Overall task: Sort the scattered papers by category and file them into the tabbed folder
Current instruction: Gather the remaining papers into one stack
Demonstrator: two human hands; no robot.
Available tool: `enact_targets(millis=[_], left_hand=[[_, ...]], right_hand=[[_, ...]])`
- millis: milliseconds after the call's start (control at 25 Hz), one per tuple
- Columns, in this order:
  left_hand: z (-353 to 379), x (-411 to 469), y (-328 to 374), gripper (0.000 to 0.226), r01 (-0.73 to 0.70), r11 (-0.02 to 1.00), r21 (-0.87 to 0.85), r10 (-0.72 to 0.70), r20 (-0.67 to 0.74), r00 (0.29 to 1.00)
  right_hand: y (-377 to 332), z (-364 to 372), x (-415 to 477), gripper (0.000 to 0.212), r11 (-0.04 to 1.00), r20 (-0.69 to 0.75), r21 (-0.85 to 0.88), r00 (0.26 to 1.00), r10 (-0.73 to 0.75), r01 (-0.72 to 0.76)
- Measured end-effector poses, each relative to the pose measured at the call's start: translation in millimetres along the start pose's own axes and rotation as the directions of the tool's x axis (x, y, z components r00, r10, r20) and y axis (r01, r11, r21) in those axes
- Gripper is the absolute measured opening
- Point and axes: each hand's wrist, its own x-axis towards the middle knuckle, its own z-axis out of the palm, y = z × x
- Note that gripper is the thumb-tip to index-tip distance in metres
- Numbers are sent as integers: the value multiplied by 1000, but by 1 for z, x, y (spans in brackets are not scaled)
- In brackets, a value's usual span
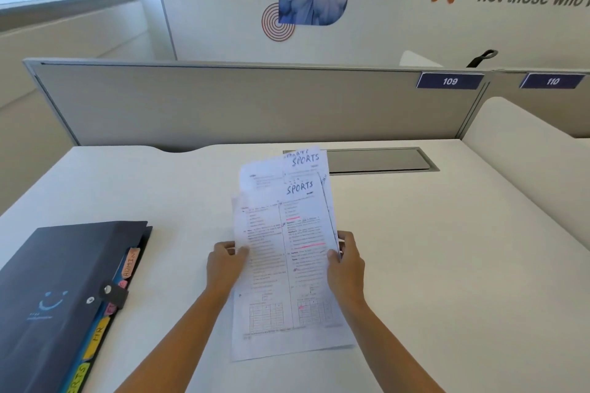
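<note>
A dark navy tabbed folder (64, 290), strap snapped shut and coloured tabs showing, lies on the white counter (447, 265), well left of the stack. The left hand (225, 265) pinches the left edge of the stack of white printed papers (284, 249) marked "SPORTS". The right hand (346, 265) grips the stack's right edge.
</note>
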Motion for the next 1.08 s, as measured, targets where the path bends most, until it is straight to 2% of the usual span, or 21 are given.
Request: enact_targets(millis=[80,160,280,440,600,760,960,1080], left_hand=[[-15,-5,8,57,-24,986,-166,13,-66,998],[-29,-12,27,47,-154,954,-258,133,-97,986],[-47,-35,74,18,-395,882,-256,343,-224,912],[-57,-67,116,12,-584,781,-219,480,-387,787],[-54,-86,111,24,-596,755,-272,453,-441,775],[-48,-90,91,25,-546,789,-282,424,-394,815],[-55,-99,94,32,-575,760,-304,423,-440,792],[-53,-101,80,37,-550,773,-318,394,-438,808]], right_hand=[[-11,-5,-4,23,994,21,69,996,-84,82],[-23,-8,-7,21,979,21,129,987,-162,158],[-47,-12,-5,19,940,-65,192,959,-275,283],[-77,-20,-4,7,873,-108,310,927,-360,376],[-69,-22,-17,26,837,-103,397,925,-367,376],[-53,-14,-27,17,844,-54,404,930,-364,353],[-65,-21,-31,9,831,-97,347,898,-430,435],[-55,-20,-38,16,857,-93,254,893,-440,449]])
